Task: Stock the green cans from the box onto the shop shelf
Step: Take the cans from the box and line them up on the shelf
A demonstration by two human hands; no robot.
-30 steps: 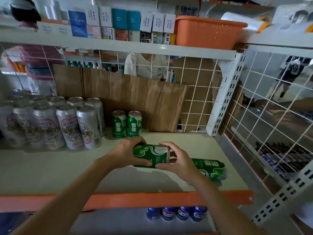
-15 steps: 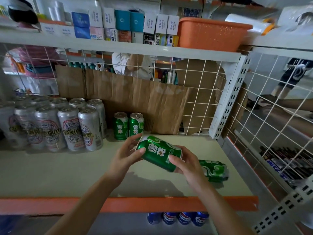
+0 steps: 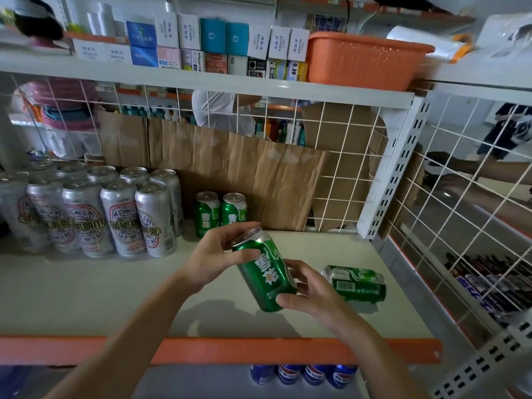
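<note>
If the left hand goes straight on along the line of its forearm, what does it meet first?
The left hand grips the top of the green can. Past it, the line likely reaches the cardboard at the back, just right of the two standing cans; depth is unclear.

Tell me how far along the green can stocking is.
Done: two upright green cans stand at the back of the shelf. In hand: the left hand and right hand hold a third green can, tilted. Left: the sideways green can needs standing; box out of view.
</note>
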